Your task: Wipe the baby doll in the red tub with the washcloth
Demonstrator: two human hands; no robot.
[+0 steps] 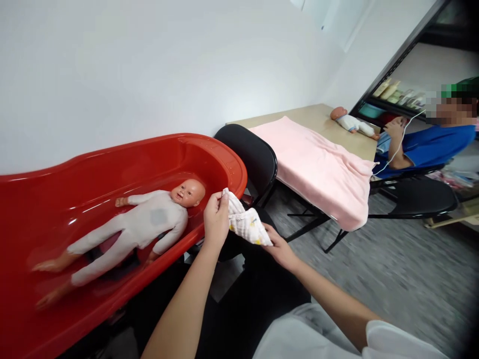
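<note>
My left hand (216,218) pinches the top corner of a small white patterned cloth (245,222), held just beside the rim of a red plastic baby tub (93,164). My right hand (280,248) grips the cloth's lower edge from beneath. A baby doll in a pale bodysuit (149,219) lies on its back inside the tub, head toward my hands.
A black chair (251,155) stands behind the cloth. A table bears a pink towel (318,167) and a second doll (352,122). A seated person in blue (426,144) is at the right, beside another black chair (422,197) and shelves.
</note>
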